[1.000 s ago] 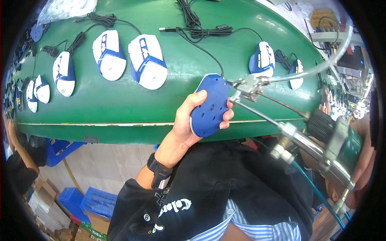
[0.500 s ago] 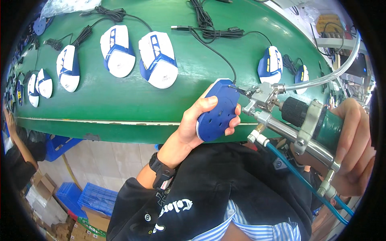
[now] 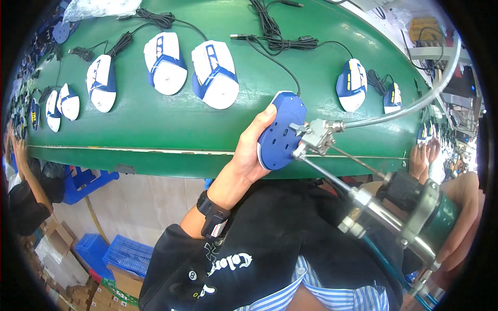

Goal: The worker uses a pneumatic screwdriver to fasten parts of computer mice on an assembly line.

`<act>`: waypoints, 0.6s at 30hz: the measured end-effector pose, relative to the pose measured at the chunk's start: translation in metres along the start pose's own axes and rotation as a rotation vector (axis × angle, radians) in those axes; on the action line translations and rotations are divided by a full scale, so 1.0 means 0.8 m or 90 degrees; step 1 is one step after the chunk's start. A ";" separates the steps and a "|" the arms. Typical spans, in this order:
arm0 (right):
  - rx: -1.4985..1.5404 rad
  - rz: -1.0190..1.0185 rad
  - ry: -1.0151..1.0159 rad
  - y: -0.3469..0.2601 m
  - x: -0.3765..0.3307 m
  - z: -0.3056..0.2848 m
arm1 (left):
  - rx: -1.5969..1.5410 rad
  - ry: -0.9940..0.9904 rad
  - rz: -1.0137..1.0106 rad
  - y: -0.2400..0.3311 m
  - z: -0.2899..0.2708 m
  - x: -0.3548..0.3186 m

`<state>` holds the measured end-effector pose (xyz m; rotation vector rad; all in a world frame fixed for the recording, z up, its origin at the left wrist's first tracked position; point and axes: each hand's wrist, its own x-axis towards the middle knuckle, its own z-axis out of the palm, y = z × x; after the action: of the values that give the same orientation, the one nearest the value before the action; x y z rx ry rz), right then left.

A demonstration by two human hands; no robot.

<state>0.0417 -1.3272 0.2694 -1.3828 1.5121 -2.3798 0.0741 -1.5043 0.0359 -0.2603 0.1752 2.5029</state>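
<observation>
My left hand (image 3: 249,147) is wrapped round a blue-and-white computer mouse (image 3: 282,132), its blue underside turned up and its cable running away from me over the table. At the right, my right hand (image 3: 459,220) grips a metal dispensing gun (image 3: 386,212) by its dark green cylinder; most of its fingers are hidden behind it. The gun's valve block (image 3: 317,136) and small nozzle are over the right edge of the mouse's underside. I cannot tell whether the nozzle touches it. A transparent hose (image 3: 399,116) and blue tubes join the gun.
Several corded mice lie top up on the green table (image 3: 155,122), such as one mouse (image 3: 215,78) just beyond my left hand and another mouse (image 3: 351,85) to the right. Co-workers' hands show at the far left and right edges. Blue crates (image 3: 127,254) stand on the floor.
The nozzle has moved from the far end of the mouse's underside down to its right middle. The gun's rod and barrel look further extended, and my right hand is lower and more hidden.
</observation>
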 end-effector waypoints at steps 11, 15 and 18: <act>0.200 -0.001 -0.173 0.057 -0.032 -0.029 | 0.052 -0.012 0.001 0.011 0.000 -0.003; 0.165 0.110 -0.141 0.050 -0.038 -0.022 | 0.081 0.019 0.016 0.014 0.007 -0.006; -0.003 -0.082 -0.164 0.042 -0.045 -0.032 | 0.060 0.048 0.015 0.015 0.011 -0.007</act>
<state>0.0322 -1.3111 0.2170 -1.7588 1.4019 -2.1570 0.0705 -1.5155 0.0462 -0.3161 0.3284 2.5008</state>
